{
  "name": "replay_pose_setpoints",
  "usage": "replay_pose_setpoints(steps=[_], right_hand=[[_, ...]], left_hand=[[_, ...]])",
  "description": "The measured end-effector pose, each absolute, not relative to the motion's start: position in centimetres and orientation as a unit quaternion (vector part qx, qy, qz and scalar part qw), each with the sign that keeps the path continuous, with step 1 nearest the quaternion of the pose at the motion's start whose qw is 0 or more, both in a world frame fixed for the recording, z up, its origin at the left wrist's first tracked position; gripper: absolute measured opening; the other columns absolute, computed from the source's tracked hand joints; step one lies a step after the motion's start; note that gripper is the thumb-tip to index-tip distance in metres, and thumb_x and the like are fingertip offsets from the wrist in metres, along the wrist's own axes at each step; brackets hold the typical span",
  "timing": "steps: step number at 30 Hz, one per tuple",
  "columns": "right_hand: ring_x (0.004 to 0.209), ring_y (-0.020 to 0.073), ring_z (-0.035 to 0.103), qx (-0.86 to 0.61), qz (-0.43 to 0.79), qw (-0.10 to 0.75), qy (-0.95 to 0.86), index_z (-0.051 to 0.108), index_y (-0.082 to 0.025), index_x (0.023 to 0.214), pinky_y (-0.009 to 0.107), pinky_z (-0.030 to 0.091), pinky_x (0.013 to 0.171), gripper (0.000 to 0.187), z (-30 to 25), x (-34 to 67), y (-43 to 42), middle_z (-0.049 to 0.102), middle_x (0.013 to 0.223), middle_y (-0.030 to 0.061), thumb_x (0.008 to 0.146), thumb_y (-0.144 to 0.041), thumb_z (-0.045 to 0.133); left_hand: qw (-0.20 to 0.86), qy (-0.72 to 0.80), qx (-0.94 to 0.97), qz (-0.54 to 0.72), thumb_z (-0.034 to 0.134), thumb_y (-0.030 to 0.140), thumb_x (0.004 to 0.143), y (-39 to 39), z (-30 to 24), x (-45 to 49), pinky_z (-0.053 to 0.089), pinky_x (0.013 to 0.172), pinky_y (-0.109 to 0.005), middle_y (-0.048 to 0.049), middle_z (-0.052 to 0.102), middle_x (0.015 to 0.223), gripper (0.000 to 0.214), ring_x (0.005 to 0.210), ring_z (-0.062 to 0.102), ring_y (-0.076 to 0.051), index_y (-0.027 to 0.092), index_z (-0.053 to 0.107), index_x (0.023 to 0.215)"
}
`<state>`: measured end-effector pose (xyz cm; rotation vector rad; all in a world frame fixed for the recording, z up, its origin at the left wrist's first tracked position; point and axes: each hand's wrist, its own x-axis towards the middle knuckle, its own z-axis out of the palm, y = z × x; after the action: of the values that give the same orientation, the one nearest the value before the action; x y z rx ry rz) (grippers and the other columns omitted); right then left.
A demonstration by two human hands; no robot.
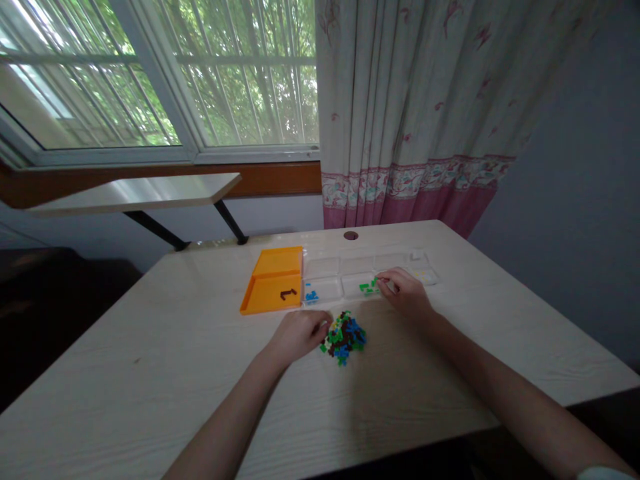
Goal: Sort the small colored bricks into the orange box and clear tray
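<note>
A small heap of mixed plastic building pieces (345,339) in blue, green, brown and pale colours lies on the table. My left hand (300,333) is at the heap's left side, fingers curled and pressed together; whatever they pinch is too small to make out. Over a clear compartment tray (325,268) is my right hand (406,291), its thumb and forefinger closed beside green pieces (369,287) in one compartment. I cannot tell whether a piece is between those fingertips. Blue pieces (311,295) sit in the compartment to the left.
An orange open case (273,261) with brown pieces (288,294) inside adjoins the tray's left end. A few yellow pieces (420,274) lie in the tray's right part. At the back left stands a raised shelf (150,191) on black legs. A curtain (400,120) hangs behind the table.
</note>
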<state>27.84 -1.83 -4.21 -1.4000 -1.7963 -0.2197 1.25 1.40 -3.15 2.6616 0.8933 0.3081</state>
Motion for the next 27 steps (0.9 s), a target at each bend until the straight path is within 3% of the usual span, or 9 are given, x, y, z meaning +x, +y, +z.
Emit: replay_pose_setpoints(steps=[4,12,21,27], right_hand=[[0.073,0.0151,0.059,-0.57,-0.081,0.4,-0.713,0.062,-0.019,0.093,0.026,0.046,0.067,0.018,-4.2,27.9,-1.8,0.063,0.084,0.0045,0.082,-0.023,0.049],[0.071,0.0134,0.058,-0.549,-0.011,0.377,-0.746,0.061,-0.02,0.088,0.023,0.045,0.063,0.014,-3.5,25.7,-3.1,0.063,0.083,0.0031,0.083,-0.02,0.048],[0.068,0.0124,0.059,-0.506,0.036,0.298,-0.808,0.063,-0.019,0.085,0.022,0.045,0.064,0.01,-3.8,22.1,-4.4,0.063,0.08,0.0028,0.079,-0.02,0.055],[0.068,0.0122,0.059,-0.514,0.047,0.292,-0.806,0.064,-0.019,0.084,0.021,0.045,0.064,0.01,-3.5,21.6,-4.5,0.063,0.079,0.0024,0.078,-0.02,0.057]], left_hand=[[0.158,0.313,0.93,0.111,0.042,0.019,0.08,1.4,-3.3,1.3,0.041,0.064,-0.02,-0.0013,0.068,0.078,0.021,0.072,0.062,-0.014,0.022,0.062,0.086],[0.163,0.315,0.927,0.117,0.044,0.019,0.079,1.4,-3.3,1.5,0.038,0.058,-0.019,0.0006,0.065,0.07,0.018,0.064,0.059,-0.012,0.021,0.061,0.08],[0.198,0.328,0.894,0.233,0.046,0.019,0.078,0.5,-3.4,2.6,0.035,0.05,-0.017,0.0018,0.058,0.058,0.019,0.05,0.049,-0.009,0.018,0.062,0.088],[0.208,0.319,0.886,0.265,0.046,0.021,0.079,0.1,-3.7,3.3,0.033,0.046,-0.017,0.0038,0.052,0.05,0.019,0.045,0.044,-0.008,0.017,0.064,0.086]])
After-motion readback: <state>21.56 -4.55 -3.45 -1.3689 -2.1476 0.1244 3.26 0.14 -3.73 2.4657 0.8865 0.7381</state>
